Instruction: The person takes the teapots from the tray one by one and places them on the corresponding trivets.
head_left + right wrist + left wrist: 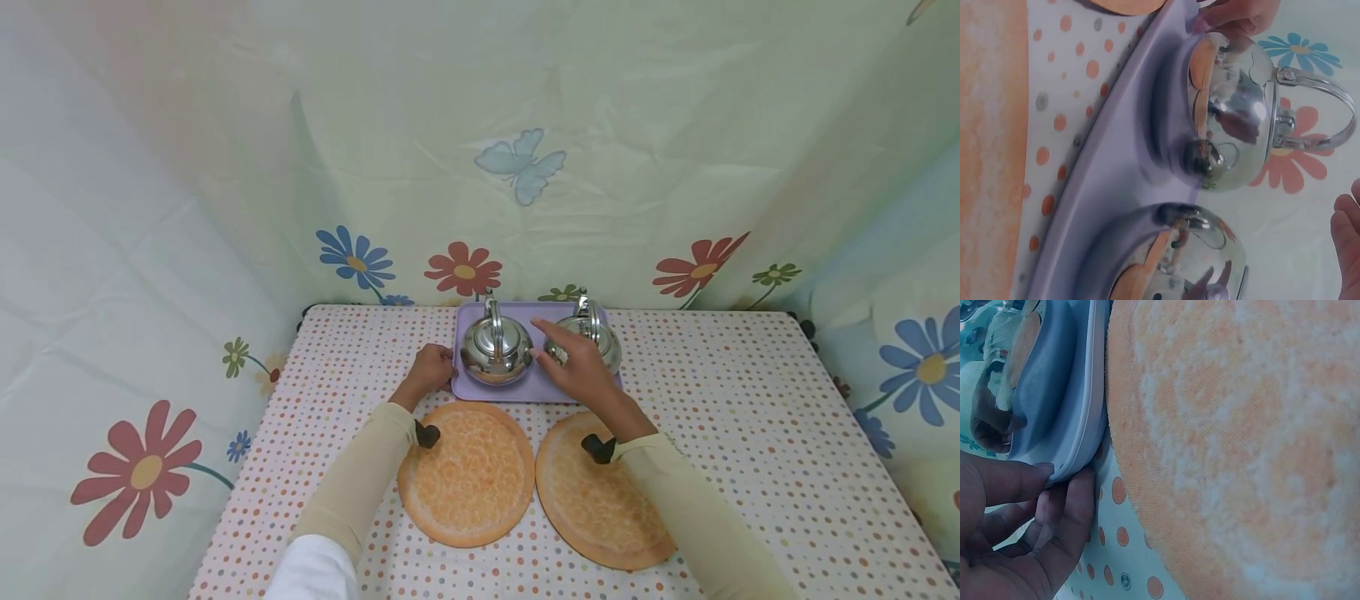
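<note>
Left hand [431,369] grips the left rim of the lilac tray [537,394], thumb over the edge and fingers curled beneath, as the left wrist view shows; right hand [579,367] hovers with fingers spread and relaxed, holding nothing, between two steel kettles. The left kettle [495,348] lies at 9 o'clock from the right hand and the right kettle [600,335] at 1 o'clock, partly covered, both upright with handles raised, so the right hand is nearer to each. The tray's long axis runs 9 to 3 across the dotted table [750,400]; two orange mats [467,473] lie at 6 o'clock.
</note>
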Available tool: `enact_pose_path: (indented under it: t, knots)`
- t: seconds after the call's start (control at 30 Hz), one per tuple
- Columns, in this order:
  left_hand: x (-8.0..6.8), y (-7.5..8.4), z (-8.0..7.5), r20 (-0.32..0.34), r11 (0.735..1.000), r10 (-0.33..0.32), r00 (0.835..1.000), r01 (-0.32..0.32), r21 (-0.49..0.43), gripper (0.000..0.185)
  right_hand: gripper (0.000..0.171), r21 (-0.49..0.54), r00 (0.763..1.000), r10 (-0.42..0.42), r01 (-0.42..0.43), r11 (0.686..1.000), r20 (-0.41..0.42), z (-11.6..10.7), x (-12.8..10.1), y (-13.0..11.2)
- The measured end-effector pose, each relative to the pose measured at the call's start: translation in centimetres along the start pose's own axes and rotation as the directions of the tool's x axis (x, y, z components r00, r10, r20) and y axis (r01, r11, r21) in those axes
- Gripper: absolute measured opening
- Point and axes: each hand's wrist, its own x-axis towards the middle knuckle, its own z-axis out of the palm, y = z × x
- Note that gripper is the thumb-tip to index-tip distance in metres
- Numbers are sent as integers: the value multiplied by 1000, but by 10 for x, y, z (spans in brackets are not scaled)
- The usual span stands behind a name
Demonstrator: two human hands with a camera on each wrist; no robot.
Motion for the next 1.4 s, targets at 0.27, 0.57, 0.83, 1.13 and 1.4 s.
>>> enact_pose_path:
  t: [0.27, 0.57, 0.83, 1.13, 1.4]
  knots:
    - [1, 1, 0, -5, 1000, -5, 1000, 5, 17, 40, 47, 44, 999, 51, -50, 998, -19, 7, 0, -1]
    - [2, 0, 0, -9, 999, 15, 1000, -15, 29, 40, 45, 290, 963, 267, -268, 919, 44, 14, 1, -5]
    - [0, 1, 0, -16, 999, 25, 1000, -24, 36, 40, 43, 420, 906, 400, -419, 805, 137, 16, 5, -11]
    - [-5, 3, 1, 4, 999, 19, 1000, -19, 48, 40, 44, 522, 889, 402, -454, 722, 219, 17, 10, -27]
    - [-5, 3, 2, -9, 999, 17, 1000, -17, 38, 36, 45, 540, 892, 414, -444, 716, 184, 33, 9, -14]
